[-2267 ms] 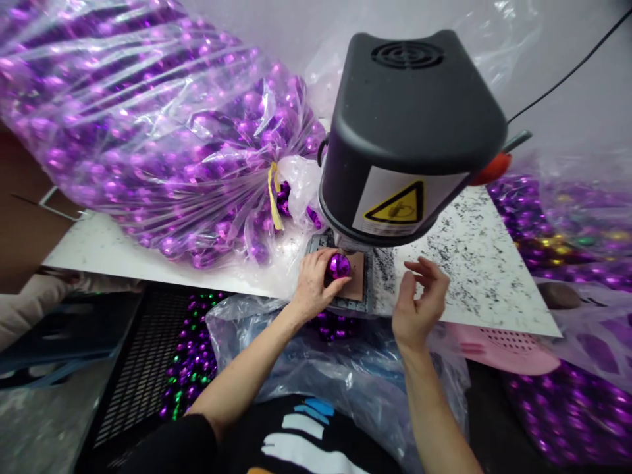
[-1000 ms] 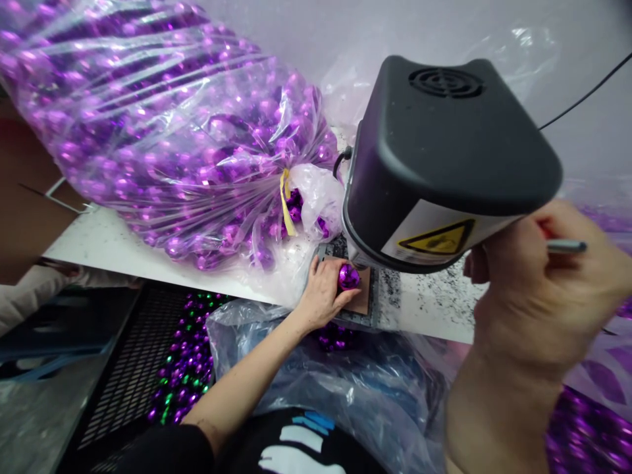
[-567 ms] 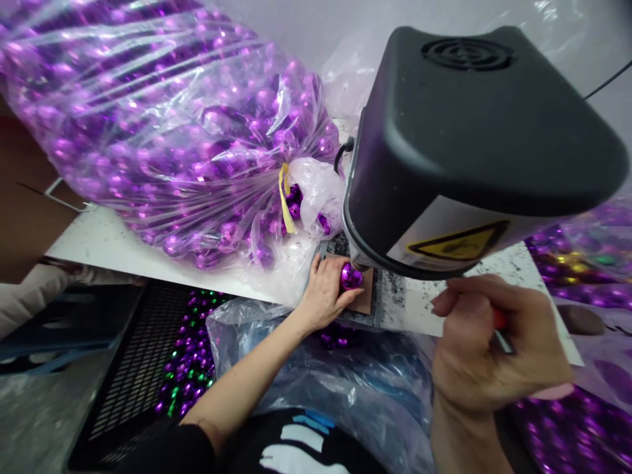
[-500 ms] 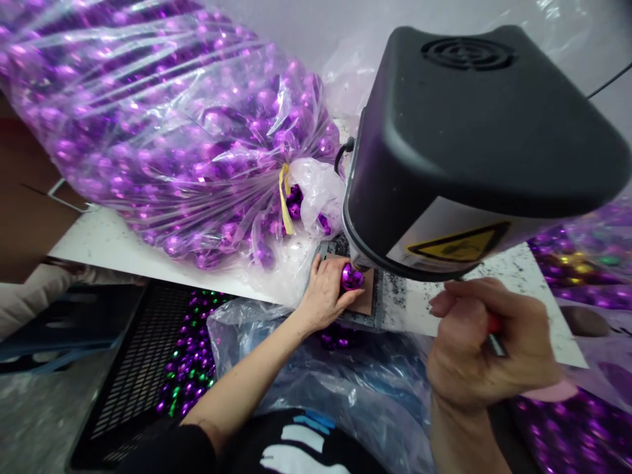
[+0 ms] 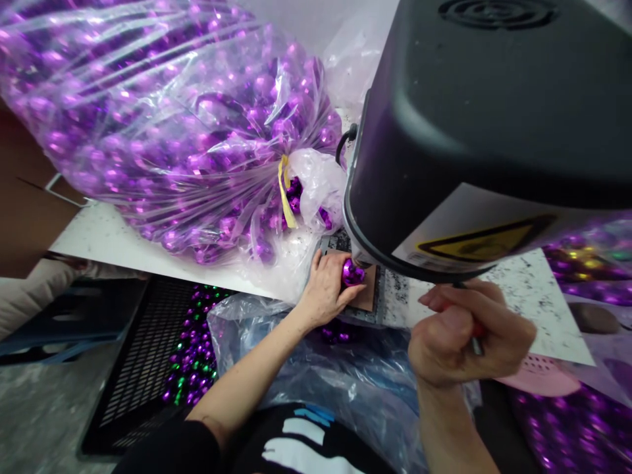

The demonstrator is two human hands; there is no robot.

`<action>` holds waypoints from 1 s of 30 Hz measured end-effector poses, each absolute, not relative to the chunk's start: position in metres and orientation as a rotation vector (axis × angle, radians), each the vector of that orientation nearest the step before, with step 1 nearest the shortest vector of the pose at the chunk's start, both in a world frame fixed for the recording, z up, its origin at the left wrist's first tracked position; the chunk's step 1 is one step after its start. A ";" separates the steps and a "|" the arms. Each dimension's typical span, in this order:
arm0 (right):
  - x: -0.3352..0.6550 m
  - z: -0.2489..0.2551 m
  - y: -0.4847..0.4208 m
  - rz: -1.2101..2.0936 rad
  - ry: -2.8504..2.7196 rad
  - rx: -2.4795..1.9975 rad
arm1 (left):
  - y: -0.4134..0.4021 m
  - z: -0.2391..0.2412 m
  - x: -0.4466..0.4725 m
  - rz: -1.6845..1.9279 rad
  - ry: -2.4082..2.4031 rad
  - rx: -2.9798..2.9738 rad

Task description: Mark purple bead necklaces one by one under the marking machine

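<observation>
Ball [image 5: 353, 272]: purple, mirror-glossy, round; sits at the press's lower left edge, its contact with the press not clearly visible. Press [image 5: 494, 118]: black housing, rounded corners, slotted vent on top, yellow warning triangle on front. Handle [image 5: 478, 330]: red, metal-ended, tilted down below the housing, mostly hidden.

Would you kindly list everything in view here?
Machine: one, black, upper right.
Warning label: one, white-yellow, machine front.
Handle: one, red, right of centre.
Shiny ball: one, purple, centre.
Pad: one, brown, by the ball.
Table: one, speckled white, centre.
Tied bag: one, purple, upper left.
Crumpled plastic: one, clear, bottom centre.
Crate: one, black, lower left.
Beads: many, purple and green, lower left.
Perforated item: one, pink, right.
Shiny pieces: many, purple, lower right.
Co-worker's sleeve: one, pale, left edge.
Left hand: one, bare, around the ball.
Right hand: one, bare, gripping the handle.
</observation>
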State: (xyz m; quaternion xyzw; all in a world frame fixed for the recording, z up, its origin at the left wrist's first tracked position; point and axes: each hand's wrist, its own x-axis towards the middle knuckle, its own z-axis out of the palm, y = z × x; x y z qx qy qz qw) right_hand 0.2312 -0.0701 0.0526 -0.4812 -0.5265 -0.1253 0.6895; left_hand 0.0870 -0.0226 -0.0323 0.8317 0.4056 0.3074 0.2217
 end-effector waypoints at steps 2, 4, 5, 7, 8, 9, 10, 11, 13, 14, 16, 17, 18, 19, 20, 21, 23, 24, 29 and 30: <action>0.230 0.052 -0.069 -0.291 -1.160 -1.071 | -0.022 -0.032 0.087 0.852 1.123 2.308; 0.229 0.051 -0.068 -0.299 -1.168 -1.071 | -0.022 -0.031 0.087 0.857 1.125 2.314; 0.229 0.051 -0.069 -0.302 -1.178 -1.072 | -0.022 -0.031 0.087 0.856 1.125 2.315; 0.231 0.048 -0.070 -0.310 -1.209 -1.073 | -0.022 -0.031 0.087 0.847 1.121 2.315; 0.232 0.045 -0.072 -0.310 -1.230 -1.080 | -0.022 -0.031 0.087 0.843 1.122 2.315; 0.235 0.042 -0.073 -0.313 -1.251 -1.090 | -0.022 -0.031 0.087 0.840 1.124 2.314; 0.237 0.037 -0.073 -0.317 -1.275 -1.100 | -0.022 -0.031 0.087 0.840 1.128 2.313; 0.240 0.030 -0.073 -0.322 -1.298 -1.109 | -0.023 -0.031 0.087 0.842 1.131 2.316; 0.245 0.016 -0.071 -0.331 -1.331 -1.123 | -0.023 -0.032 0.087 0.851 1.128 2.330; 0.247 0.009 -0.068 -0.336 -1.337 -1.124 | -0.023 -0.031 0.087 0.852 1.126 2.338; 0.249 -0.002 -0.065 -0.349 -1.340 -1.115 | -0.023 -0.031 0.087 0.851 1.131 2.345; 0.249 -0.005 -0.064 -0.351 -1.340 -1.109 | -0.022 -0.031 0.087 0.853 1.136 2.343; 0.248 -0.004 -0.064 -0.347 -1.339 -1.104 | -0.021 -0.031 0.086 0.858 1.140 2.340; 0.247 0.001 -0.065 -0.340 -1.335 -1.100 | -0.020 -0.031 0.086 0.861 1.139 2.338; 0.246 0.009 -0.067 -0.329 -1.327 -1.098 | -0.019 -0.032 0.087 0.864 1.133 2.337; 0.244 0.020 -0.069 -0.319 -1.312 -1.100 | -0.018 -0.033 0.087 0.866 1.125 2.334; 0.243 0.052 -0.072 -0.298 -1.262 -1.124 | -0.017 -0.034 0.087 0.879 1.112 2.312; 0.244 0.070 -0.071 -0.275 -1.228 -1.165 | -0.017 -0.033 0.088 0.898 1.103 2.292; 0.261 0.139 -0.041 0.031 -1.156 -1.312 | -0.030 -0.018 0.079 1.104 1.173 1.982; 0.265 0.144 -0.033 0.050 -1.154 -1.297 | -0.034 -0.013 0.074 1.123 1.192 1.834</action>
